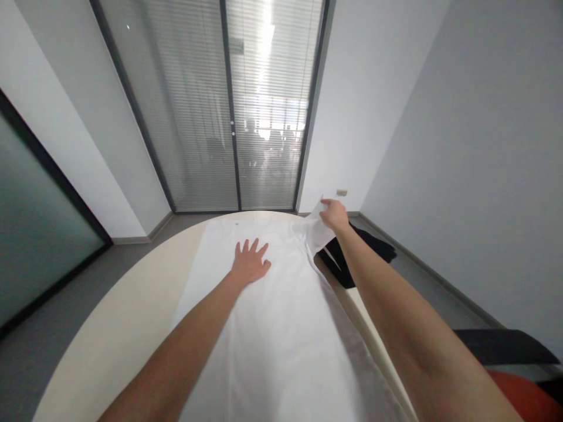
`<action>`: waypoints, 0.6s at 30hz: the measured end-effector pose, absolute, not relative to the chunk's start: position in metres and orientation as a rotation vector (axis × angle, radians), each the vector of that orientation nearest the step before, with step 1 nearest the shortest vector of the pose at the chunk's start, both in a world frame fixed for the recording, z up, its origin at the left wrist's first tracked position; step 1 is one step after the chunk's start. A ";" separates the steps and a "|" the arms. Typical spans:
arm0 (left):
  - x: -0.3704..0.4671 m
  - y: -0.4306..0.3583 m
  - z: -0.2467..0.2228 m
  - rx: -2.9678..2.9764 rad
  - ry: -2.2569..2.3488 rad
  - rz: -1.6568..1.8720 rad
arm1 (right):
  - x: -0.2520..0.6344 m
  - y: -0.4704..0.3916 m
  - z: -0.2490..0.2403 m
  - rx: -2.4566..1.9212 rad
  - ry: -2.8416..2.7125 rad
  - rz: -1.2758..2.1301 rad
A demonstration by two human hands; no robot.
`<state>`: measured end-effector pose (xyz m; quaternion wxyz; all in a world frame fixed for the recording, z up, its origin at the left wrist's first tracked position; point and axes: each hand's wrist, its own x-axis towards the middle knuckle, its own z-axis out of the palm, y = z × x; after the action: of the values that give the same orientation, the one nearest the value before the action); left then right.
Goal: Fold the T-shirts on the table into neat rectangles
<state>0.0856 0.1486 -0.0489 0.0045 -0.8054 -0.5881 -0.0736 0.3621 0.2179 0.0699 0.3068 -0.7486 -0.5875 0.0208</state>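
A large white cloth (pixel 281 328), perhaps a garment, lies spread along the table and runs toward me past the bottom of the view. Flat on its far part rests my left hand (pixel 250 264), fingers spread, palm down. My right hand (pixel 335 215) pinches the cloth's far right corner and holds it up off the table, so folds run down from the grip. Under the raised corner, the right edge of the cloth lifts a little. Partly behind my right forearm is a black cloth item (pixel 338 264) at the table's right edge.
The cream round table (pixel 127 310) curves away on the left. Beyond it stand glass doors (pixel 233 117) with blinds. A black chair part (pixel 505 346) and a red surface (pixel 528 398) are at lower right. A grey wall (pixel 484 146) rises on the right.
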 end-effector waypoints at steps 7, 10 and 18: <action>0.153 0.134 -0.053 -2.889 -1.479 -0.294 | 0.313 0.206 0.066 -1.809 -1.818 -0.068; 0.158 0.133 -0.052 -2.823 -1.509 -0.374 | 0.296 0.203 0.062 -1.735 -1.965 -0.083; 0.089 0.153 -0.033 -2.214 -2.084 -0.425 | 0.268 0.197 0.032 -1.690 -2.193 0.039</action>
<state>0.0891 0.1533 -0.0325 0.0357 -0.7206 -0.6785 -0.1384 0.2677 0.1969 0.0318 0.1855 -0.5998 -0.7783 0.0140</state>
